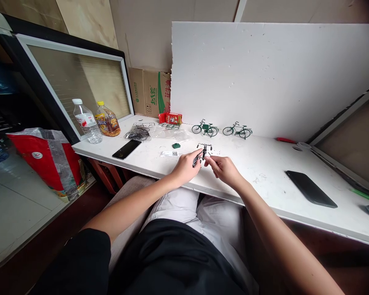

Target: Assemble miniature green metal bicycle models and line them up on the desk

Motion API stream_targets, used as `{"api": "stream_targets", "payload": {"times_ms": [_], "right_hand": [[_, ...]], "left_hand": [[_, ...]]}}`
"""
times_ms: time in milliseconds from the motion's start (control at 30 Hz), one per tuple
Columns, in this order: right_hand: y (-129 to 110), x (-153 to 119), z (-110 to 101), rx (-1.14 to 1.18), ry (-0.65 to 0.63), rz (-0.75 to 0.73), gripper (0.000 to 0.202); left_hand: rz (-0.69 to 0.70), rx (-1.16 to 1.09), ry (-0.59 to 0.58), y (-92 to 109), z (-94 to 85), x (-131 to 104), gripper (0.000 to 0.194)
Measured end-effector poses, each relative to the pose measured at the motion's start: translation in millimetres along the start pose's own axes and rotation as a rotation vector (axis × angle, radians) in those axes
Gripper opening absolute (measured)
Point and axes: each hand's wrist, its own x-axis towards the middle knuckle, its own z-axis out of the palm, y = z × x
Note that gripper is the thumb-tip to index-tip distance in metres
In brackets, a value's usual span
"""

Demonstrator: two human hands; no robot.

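Observation:
A small black model bicycle (204, 150) is held upright over the front of the white table, its handlebar facing away from me. My left hand (186, 167) grips it from the left, around the wheel and frame. My right hand (223, 168) is closed in a pinch close to the bicycle's right side; a thin sliver shows at its fingertips, too small to name. Beyond the hands, a green model bicycle (205, 128) and a second green model bicycle (237, 130) stand by the white board. A small green part (176, 145) lies left of my hands.
On the left are a black phone (127, 149), bagged black parts (138, 132), a water bottle (87, 123) and a yellow-capped drink bottle (107, 119). A red box (170, 118) sits at the back by a carton (149, 92). A black device (311, 189) lies right.

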Motion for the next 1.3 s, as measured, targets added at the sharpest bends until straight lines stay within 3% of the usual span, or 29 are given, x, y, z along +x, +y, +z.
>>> {"api": "stream_targets", "payload": {"times_ms": [233,433,800,1300], "right_hand": [[0.6,0.1,4.6,0.015,-0.002,0.007,0.063],[3.8,1.7,9.4,-0.028,0.055,-0.083,0.046],[4.4,-0.1,9.4,0.087,0.042,-0.076,0.022],[11.0,-0.2,11.2,0.075,0.078,-0.091,0.017]], "left_hand": [[0.009,0.006,0.018,2.4,-0.6,0.5,0.047],[0.014,0.015,0.008,0.1,0.0,1.3,0.046],[0.000,0.020,0.014,3.2,-1.7,1.7,0.045],[0.013,0.012,0.029,2.2,-2.2,2.0,0.045]]}}
